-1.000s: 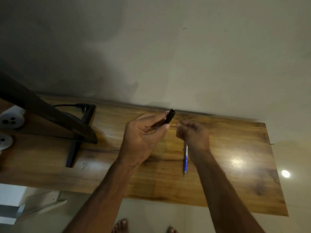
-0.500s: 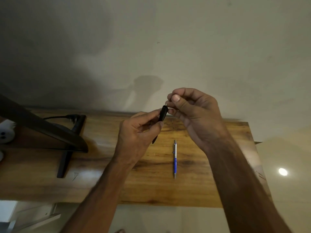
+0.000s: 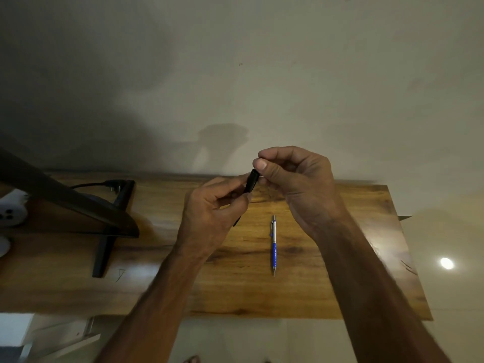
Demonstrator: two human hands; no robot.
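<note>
A black pen (image 3: pixel 250 181) is held tilted above the wooden table (image 3: pixel 301 289); my left hand (image 3: pixel 212 213) grips its barrel, and the tip pokes out below the palm. My right hand (image 3: pixel 296 184) pinches the pen's upper end between thumb and forefinger; what sits between those fingertips is too small to tell. A blue and silver pen (image 3: pixel 273 244) lies on the table between my forearms, tip toward me.
A black monitor (image 3: pixel 65 203) on a stand (image 3: pixel 104 247) fills the table's left side, with a cable plug (image 3: pixel 112 185) behind it. White sockets (image 3: pixel 10 213) sit at the far left. A pale wall rises behind the table; the floor lies beyond the right edge.
My right hand rose from the table near the blue pen up to the top end of the black pen and now pinches there. The left hand kept its grip on the barrel.
</note>
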